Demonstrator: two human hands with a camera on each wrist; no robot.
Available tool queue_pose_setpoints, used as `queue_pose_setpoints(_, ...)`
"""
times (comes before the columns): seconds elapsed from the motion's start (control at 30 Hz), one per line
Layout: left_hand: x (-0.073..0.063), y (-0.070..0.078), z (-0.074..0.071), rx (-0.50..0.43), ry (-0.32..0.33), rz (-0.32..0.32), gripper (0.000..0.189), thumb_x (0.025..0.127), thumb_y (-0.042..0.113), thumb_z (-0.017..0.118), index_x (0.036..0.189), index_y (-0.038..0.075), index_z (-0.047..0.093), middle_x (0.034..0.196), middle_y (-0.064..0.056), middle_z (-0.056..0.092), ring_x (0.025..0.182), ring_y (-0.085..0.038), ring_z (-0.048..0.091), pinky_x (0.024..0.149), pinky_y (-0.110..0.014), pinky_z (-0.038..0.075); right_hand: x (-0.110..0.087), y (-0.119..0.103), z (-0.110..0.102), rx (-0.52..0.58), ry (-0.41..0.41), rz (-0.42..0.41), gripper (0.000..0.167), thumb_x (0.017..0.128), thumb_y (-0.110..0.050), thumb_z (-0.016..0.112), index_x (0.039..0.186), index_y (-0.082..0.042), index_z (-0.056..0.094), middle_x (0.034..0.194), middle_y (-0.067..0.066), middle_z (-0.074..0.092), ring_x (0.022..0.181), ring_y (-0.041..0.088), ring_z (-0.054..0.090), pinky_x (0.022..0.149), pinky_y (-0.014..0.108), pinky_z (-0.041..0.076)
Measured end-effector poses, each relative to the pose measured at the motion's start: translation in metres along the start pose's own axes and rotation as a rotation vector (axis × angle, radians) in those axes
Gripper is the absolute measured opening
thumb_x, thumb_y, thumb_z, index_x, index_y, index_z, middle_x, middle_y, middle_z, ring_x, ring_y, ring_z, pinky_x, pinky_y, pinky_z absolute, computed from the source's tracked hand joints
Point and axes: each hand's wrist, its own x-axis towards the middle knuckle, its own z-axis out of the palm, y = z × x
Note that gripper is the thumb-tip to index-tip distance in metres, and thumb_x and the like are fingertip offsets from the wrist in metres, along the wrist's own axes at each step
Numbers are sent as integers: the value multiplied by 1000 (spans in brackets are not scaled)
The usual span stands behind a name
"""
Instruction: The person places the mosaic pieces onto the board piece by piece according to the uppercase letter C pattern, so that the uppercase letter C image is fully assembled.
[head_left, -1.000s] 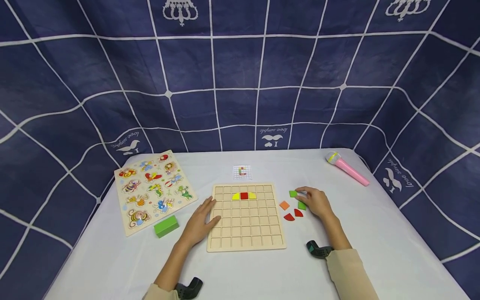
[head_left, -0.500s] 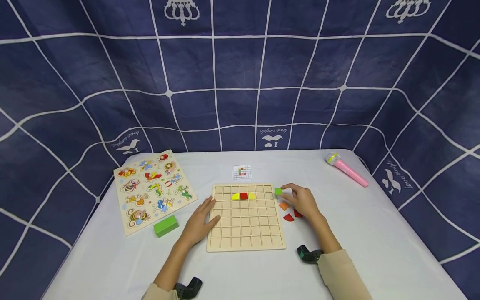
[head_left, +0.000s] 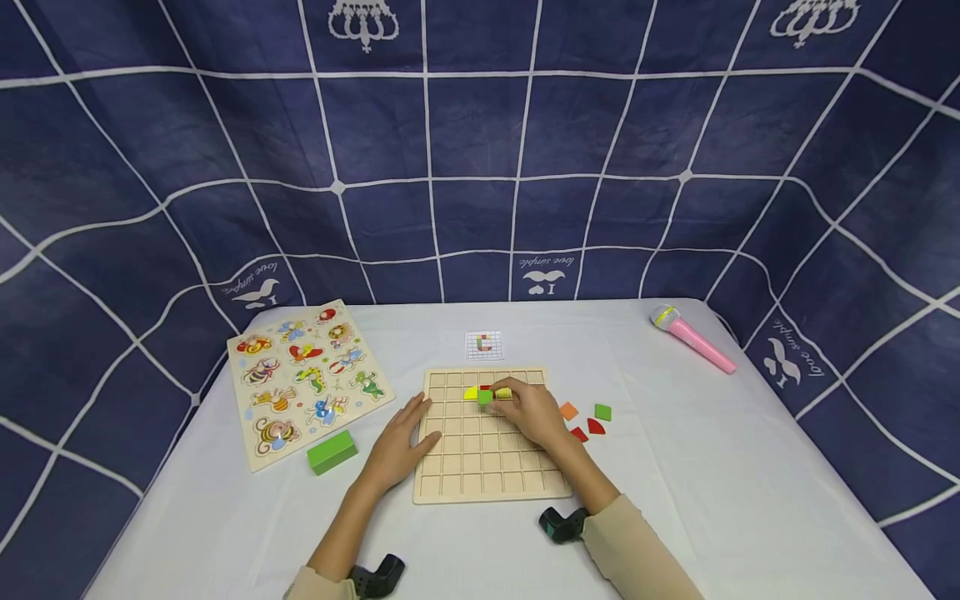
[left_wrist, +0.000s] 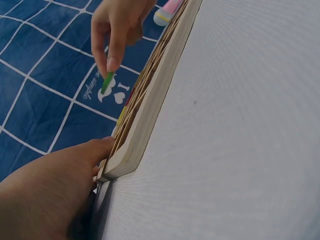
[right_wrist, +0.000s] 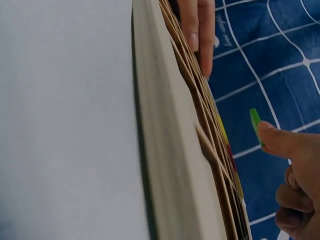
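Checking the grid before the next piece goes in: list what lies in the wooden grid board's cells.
In the wooden grid board, second row: a yellow piece, a red piece partly hidden by the green piece the right hand pinches, another yellow piece. Cells under both hands are hidden.

Head cam high, facing 12 o'clock down table; 2 wrist cams skim close, sharing grid board (head_left: pixel 491 437) edge.

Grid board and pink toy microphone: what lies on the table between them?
In the head view, four loose tiles lie between the grid board and the microphone: an orange tile, a green tile and two red tiles. Otherwise bare white table.
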Motion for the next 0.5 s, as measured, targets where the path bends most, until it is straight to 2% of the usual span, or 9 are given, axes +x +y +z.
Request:
queue_pose_setpoints(0.07, 0, 0, 0, -2, 1, -1, 61, 89, 34, 61, 140, 7, 40, 148, -11, 28, 134, -34, 26, 106, -52, 25, 1, -4, 6, -6, -8, -1, 31, 80, -36, 71, 106, -19, 68, 48, -3, 41, 43, 6, 29, 39, 22, 26)
queue_pose_setpoints(0.13, 0, 1, 0, 0, -1, -4, 61, 89, 34, 61, 140, 7, 40, 148, -11, 28, 134, -34, 26, 105, -52, 26, 1, -6, 10, -14, -9, -7, 32, 79, -36, 72, 105, -18, 68, 54, 0, 53, 46, 7, 35, 41, 22, 31)
queue_pose_setpoints(0.2, 0, 1, -1, 0, -6, -6, 61, 89, 35, 60, 140, 8, 40, 149, -11, 28, 134, -34, 26, 105, -52, 26, 2, -8, 14, -30, -16, -14, 31, 79, -37, 71, 104, -17, 69, 67, 3, 64, 51, 8, 44, 45, 23, 37)
queue_pose_setpoints(0.3, 0, 1, -1, 0, -12, -8, 61, 89, 35, 60, 140, 8, 39, 149, -10, 28, 134, -34, 26, 106, -51, 26, 2, -9, 19, -67, -22, -9, 31, 80, -37, 71, 103, -17, 69, 89, 3, 70, 63, 12, 57, 52, 26, 45)
queue_pose_setpoints(0.37, 0, 1, -1, -2, -11, -6, 61, 89, 34, 60, 140, 8, 39, 149, -10, 28, 134, -33, 26, 106, -51, 25, 3, -10, 21, -84, -25, -3, 30, 80, -37, 71, 103, -17, 69, 91, 3, 70, 68, 14, 60, 55, 27, 47)
queue_pose_setpoints(0.5, 0, 1, -1, 0, -10, -6, 61, 89, 34, 61, 140, 8, 39, 149, -10, 28, 134, -33, 26, 106, -51, 25, 4, -9, 25, -91, -29, 10, 29, 79, -36, 73, 101, -17, 70, 85, 2, 69, 65, 14, 58, 54, 27, 45)
